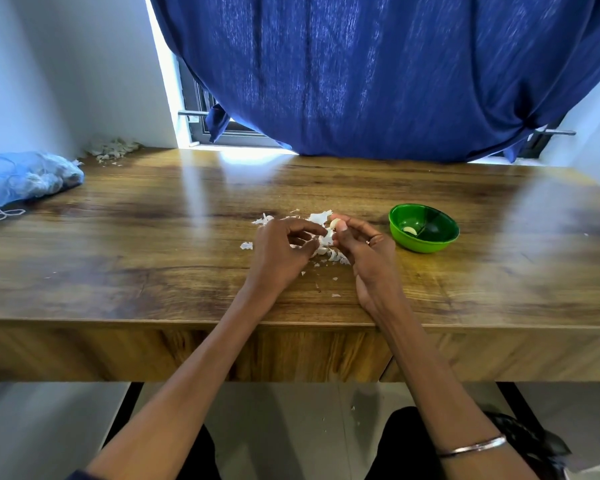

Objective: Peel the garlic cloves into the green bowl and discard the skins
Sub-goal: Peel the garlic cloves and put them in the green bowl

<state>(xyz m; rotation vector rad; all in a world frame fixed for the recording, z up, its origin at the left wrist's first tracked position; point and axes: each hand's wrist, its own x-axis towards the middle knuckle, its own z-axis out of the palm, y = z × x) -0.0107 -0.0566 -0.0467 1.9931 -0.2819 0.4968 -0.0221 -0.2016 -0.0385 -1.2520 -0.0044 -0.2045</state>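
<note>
My right hand [362, 252] pinches a pale garlic clove [335, 223] between thumb and fingertips above the wooden table [153, 244]. My left hand [284, 252] is just to its left, fingers curled, pinching a piece of white skin [324, 237] that hangs from the clove. Loose white garlic skins [317, 218] lie scattered on the table under and around both hands. The green bowl [445, 239] stands to the right of my right hand and holds one peeled clove [410, 230].
A blue mesh bag [21, 178] with garlic lies at the table's far left. A heap of dry skins [113, 148] sits in the back left corner. A blue curtain [378, 74] hangs behind the table. The table's front edge runs under my forearms.
</note>
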